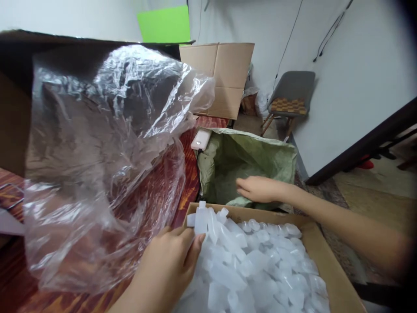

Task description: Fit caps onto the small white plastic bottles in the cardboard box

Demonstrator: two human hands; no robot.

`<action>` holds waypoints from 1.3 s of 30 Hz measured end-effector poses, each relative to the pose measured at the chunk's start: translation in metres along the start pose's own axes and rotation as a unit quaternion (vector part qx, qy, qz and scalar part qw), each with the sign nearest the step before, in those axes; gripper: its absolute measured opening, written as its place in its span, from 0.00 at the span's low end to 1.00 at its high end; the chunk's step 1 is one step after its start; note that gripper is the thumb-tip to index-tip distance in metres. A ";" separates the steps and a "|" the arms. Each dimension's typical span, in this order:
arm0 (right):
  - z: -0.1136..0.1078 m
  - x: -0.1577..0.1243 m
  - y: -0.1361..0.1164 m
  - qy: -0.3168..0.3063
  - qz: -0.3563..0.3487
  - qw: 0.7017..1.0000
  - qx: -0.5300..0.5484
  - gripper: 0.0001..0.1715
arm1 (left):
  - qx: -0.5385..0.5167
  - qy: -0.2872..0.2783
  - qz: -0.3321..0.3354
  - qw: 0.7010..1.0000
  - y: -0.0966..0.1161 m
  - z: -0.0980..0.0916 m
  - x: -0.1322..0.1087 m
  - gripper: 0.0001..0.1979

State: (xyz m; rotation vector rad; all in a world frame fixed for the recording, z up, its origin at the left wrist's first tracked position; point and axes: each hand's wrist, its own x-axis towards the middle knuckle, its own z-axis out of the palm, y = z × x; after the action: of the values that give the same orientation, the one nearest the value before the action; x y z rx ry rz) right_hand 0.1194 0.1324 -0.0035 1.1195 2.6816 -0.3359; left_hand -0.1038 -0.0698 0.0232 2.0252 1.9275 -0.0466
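Note:
Small translucent white plastic bottles (228, 271) fill an open cardboard box (329, 265) in front of me. My left hand (172, 256) is at the box's left side, its thumb and fingers closed at the lower end of an upright bottle (201, 219). Part of this grip is hidden by the hand itself. Beyond the box stands an open green woven sack (276, 158). Over its mouth reaches my right hand (259, 188), fingers loosely stretched to the left, with nothing visible in them. The sack's bottom is hard to make out.
A large clear plastic bag (97, 174) hangs from a dark-topped carton at left, over the reddish patterned tabletop (166, 182). A white power bank (201, 140) with a cable lies by the sack's rim. Behind are a cardboard flap (224, 78) and a grey chair (293, 89).

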 end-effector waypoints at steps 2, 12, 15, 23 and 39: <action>0.018 -0.002 0.033 -0.087 -0.003 0.996 0.031 0.13 | -0.005 -0.011 -0.004 1.000 0.000 -0.001 -0.002 0.23; 0.138 -0.069 0.098 -0.014 0.047 0.990 0.129 0.11 | 0.000 0.069 0.062 0.996 -0.010 0.013 -0.002 0.22; 0.147 -0.071 0.101 0.035 0.074 0.981 0.177 0.11 | 0.004 0.083 0.078 0.993 -0.012 0.013 -0.001 0.21; 0.053 -0.051 0.086 0.199 0.145 0.891 0.382 0.18 | -0.047 0.055 0.056 0.996 -0.011 -0.001 -0.002 0.20; 0.004 -0.093 -0.105 0.300 -0.082 0.840 0.445 0.13 | -0.590 0.107 -0.082 0.796 0.018 -0.021 -0.011 0.16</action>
State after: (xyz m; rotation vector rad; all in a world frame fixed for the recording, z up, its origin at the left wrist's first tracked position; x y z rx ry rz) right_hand 0.1084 -0.0027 0.0320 1.3600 3.2403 -1.6488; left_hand -0.0912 -0.0753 0.0504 1.0058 1.5286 1.0947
